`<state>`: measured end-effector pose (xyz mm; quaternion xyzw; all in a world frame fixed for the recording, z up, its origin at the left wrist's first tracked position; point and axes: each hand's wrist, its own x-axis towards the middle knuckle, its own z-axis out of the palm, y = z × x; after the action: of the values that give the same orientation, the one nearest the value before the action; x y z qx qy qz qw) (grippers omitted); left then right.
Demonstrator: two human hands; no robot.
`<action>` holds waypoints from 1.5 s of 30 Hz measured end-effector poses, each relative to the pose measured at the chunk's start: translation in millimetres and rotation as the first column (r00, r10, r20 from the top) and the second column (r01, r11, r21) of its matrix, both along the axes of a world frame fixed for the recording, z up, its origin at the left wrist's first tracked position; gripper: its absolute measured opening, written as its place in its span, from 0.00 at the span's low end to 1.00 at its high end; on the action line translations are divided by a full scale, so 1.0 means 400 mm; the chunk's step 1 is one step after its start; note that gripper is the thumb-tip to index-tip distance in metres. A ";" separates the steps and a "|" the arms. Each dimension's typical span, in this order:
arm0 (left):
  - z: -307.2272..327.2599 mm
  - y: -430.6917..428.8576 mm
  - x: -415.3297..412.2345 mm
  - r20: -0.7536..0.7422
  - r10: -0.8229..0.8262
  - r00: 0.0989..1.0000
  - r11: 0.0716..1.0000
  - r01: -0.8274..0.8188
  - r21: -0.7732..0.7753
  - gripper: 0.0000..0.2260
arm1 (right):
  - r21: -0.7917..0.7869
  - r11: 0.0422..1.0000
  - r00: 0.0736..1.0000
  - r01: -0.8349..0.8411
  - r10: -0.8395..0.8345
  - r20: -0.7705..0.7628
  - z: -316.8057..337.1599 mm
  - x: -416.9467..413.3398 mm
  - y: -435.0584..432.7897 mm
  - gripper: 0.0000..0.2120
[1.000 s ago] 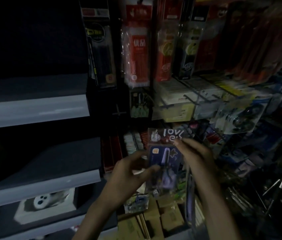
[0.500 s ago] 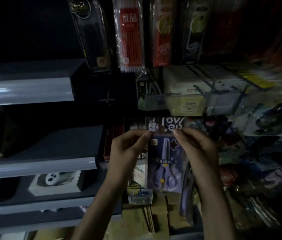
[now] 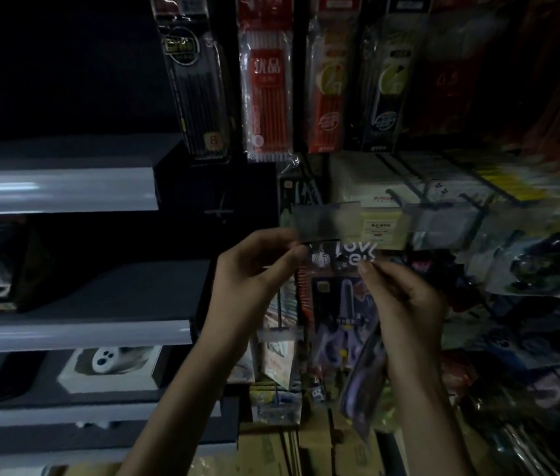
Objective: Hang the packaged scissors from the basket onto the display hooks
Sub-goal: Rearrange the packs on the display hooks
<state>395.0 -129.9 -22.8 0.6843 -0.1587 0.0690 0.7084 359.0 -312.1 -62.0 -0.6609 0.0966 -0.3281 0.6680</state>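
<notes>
Left hand (image 3: 254, 269) pinches the top-left corner of the scissors pack (image 3: 343, 297), which is upright with its header just under a dark hook (image 3: 319, 240). Right hand (image 3: 405, 297) pinches the top-right corner. Pack apparently not hung yet, threading remains. Basket unseen.

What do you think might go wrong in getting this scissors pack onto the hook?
1. The scissors pack, pinched at its top corners by the left hand and right hand, sits just under the hook. In this dim light its hole could miss the tip or snag the clear tag holder.
2. A second pack dangles under the right hand and may slip.
</notes>
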 end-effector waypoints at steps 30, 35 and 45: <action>-0.046 -0.011 0.019 0.840 0.033 0.541 0.477 -0.747 0.463 0.21 | 0.154 0.987 0.999 -0.053 0.050 0.020 0.060 0.113 0.040 0.06; -0.054 -0.018 0.019 0.838 0.067 0.542 0.499 -0.746 0.442 0.21 | 0.086 0.995 0.997 -0.059 0.054 0.058 0.065 0.138 0.041 0.07; -0.056 -0.017 0.017 0.834 0.068 0.548 0.488 -0.747 0.451 0.23 | 0.067 0.992 0.990 -0.107 0.100 0.095 0.055 0.163 0.042 0.07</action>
<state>402.0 -136.7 -45.1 0.8449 -0.2491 0.4427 0.1676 424.2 -295.4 -40.1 -0.6249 0.0432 -0.3193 0.7111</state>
